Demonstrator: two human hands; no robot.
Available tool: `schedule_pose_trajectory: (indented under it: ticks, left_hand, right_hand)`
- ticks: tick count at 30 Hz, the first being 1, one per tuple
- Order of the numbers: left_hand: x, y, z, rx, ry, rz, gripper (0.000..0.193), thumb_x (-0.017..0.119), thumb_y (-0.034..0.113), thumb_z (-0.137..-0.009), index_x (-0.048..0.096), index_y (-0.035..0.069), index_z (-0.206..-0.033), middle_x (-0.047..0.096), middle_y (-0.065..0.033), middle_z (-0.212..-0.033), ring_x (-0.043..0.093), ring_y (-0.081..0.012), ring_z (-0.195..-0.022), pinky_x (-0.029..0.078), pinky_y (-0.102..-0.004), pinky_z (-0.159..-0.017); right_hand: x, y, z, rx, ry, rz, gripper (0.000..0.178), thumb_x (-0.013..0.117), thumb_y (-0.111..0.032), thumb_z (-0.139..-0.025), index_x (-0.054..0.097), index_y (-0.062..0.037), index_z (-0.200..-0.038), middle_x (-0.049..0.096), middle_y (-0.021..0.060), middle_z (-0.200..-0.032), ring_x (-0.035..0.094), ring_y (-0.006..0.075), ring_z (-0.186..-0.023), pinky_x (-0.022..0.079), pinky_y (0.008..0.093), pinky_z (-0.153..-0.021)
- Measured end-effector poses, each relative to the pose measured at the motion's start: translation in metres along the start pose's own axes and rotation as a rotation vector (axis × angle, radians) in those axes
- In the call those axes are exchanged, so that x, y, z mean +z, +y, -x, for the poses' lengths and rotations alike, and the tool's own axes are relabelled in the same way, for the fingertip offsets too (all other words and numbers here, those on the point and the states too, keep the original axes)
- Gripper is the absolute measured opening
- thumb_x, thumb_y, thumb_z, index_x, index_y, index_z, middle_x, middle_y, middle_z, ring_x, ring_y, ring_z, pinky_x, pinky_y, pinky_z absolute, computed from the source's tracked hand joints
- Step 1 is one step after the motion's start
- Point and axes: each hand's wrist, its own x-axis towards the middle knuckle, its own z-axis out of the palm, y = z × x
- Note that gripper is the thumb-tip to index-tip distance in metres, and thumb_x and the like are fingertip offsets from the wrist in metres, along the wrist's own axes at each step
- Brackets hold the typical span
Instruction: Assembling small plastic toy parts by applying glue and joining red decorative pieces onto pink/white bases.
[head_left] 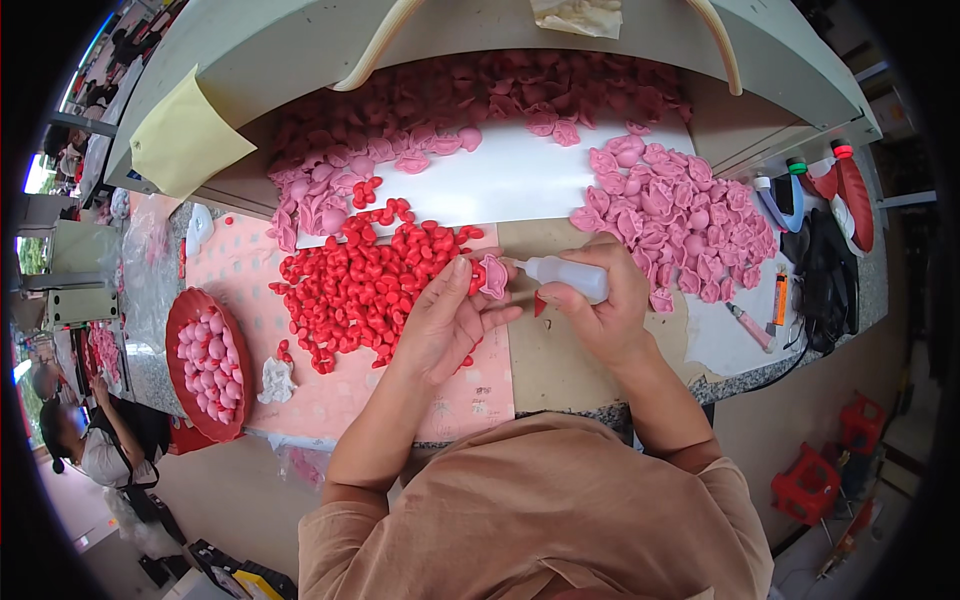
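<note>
My left hand pinches a small pink ruffled petal piece between thumb and fingers, with a bit of red showing beside it. My right hand is wrapped round a translucent squeeze bottle, whose thin nozzle points left at the pink piece; whether it touches is too small to tell. A small red pointed shape shows under the right fingers. Just left of my left hand spreads a heap of glossy red pieces. To the right of the bottle is a pile of pink petal pieces.
More pink pieces lie under the grey cabinet at the back. A red basket of pink balls stands at the left table edge, near crumpled white tissue. At right are a cutter and several bottles. A person sits far left.
</note>
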Motion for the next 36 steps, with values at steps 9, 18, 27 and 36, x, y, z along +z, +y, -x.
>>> schedule_pose_trajectory:
  ticks: [9, 18, 27, 36]
  left_hand:
    - [-0.0004, -0.0017, -0.0007, 0.022, -0.011, 0.004, 0.040, 0.041, 0.033, -0.098, 0.047, 0.004, -0.124, 0.057, -0.0115, -0.114, 0.059, -0.0201, -0.099, 0.051, -0.0381, -0.086]
    - [-0.0022, -0.0011, -0.0010, 0.028, -0.024, 0.031, 0.038, 0.041, 0.031, -0.098, 0.046, 0.004, -0.124, 0.057, -0.0121, -0.114, 0.060, -0.0199, -0.098, 0.052, -0.0385, -0.086]
    - [0.0005, -0.0001, -0.0009, 0.045, -0.018, 0.018, 0.038, 0.044, 0.031, -0.097, 0.045, 0.007, -0.125, 0.057, -0.0108, -0.112, 0.058, -0.0204, -0.100, 0.051, -0.0392, -0.088]
    - [0.0003, 0.0044, -0.0005, 0.069, -0.035, -0.016, 0.040, 0.046, 0.031, -0.096, 0.043, 0.007, -0.128, 0.054, -0.0096, -0.119, 0.056, -0.0212, -0.107, 0.048, -0.0382, -0.091]
  right_hand:
    - [0.0002, -0.0009, 0.0000, -0.039, 0.015, 0.015, 0.033, 0.074, -0.019, -0.076, 0.052, -0.0007, -0.093, 0.056, 0.0094, -0.074, 0.051, 0.0181, -0.063, 0.041, 0.0282, -0.057]
    - [-0.0001, -0.0010, 0.0009, -0.022, 0.007, 0.020, 0.034, 0.075, -0.017, -0.074, 0.053, -0.0001, -0.093, 0.056, 0.0101, -0.075, 0.051, 0.0188, -0.064, 0.041, 0.0287, -0.058]
    - [-0.0003, -0.0038, -0.0015, -0.079, 0.017, 0.034, 0.034, 0.076, -0.017, -0.073, 0.053, -0.0005, -0.093, 0.055, 0.0099, -0.076, 0.051, 0.0187, -0.062, 0.041, 0.0287, -0.056]
    - [-0.0003, -0.0052, -0.0022, -0.086, 0.023, 0.038, 0.034, 0.077, -0.017, -0.073, 0.054, -0.0008, -0.092, 0.054, 0.0095, -0.075, 0.050, 0.0184, -0.061, 0.040, 0.0286, -0.055]
